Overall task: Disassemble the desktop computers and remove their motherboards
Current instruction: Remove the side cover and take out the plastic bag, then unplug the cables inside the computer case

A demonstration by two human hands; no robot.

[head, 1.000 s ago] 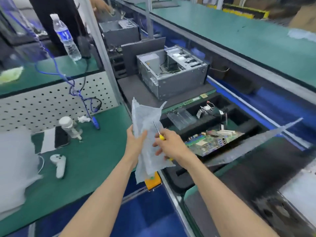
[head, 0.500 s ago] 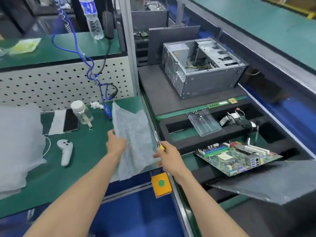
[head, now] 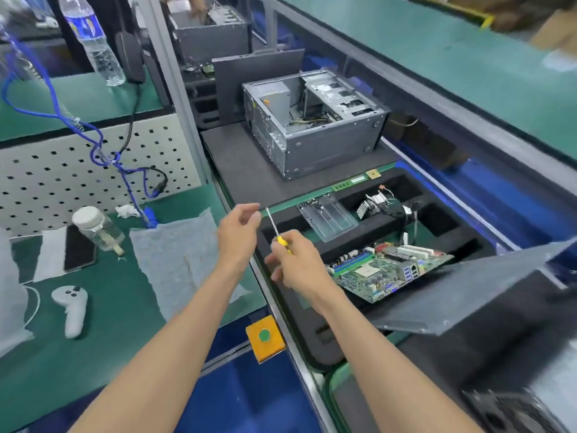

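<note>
Item: our right hand (head: 299, 260), fingers curled round the yellow handle of a small screwdriver (head: 278, 231), its shaft pointing up and away from us. Item: our left hand (head: 239, 228), just left of the screwdriver, holding nothing, fingers loosely bent and apart.

Item: black foam tray (head: 315, 348), directly under the right hand. In its near compartment, right of the screwdriver, lies a removed motherboard (head: 384, 273), tilted against the foam rib. Beyond the screwdriver in the same tray: a clear plastic cover (head: 327, 218) and a heatsink with cables (head: 374, 203).

Item: open computer case (head: 312, 123), well beyond the screwdriver on a dark mat, side off, interior showing loose wires; we cannot tell whether a board remains in it.

Item: white foam sheet (head: 181, 254), left of the screwdriver, flat on the green bench (head: 118, 323). Further left, a white controller (head: 71, 307) and a small jar (head: 96, 228).

Step, as we judge it: between units, one board out and stowed. The next move likely calls for carrying the screwdriver to a case and seating its tip squarely in a screw.
</note>
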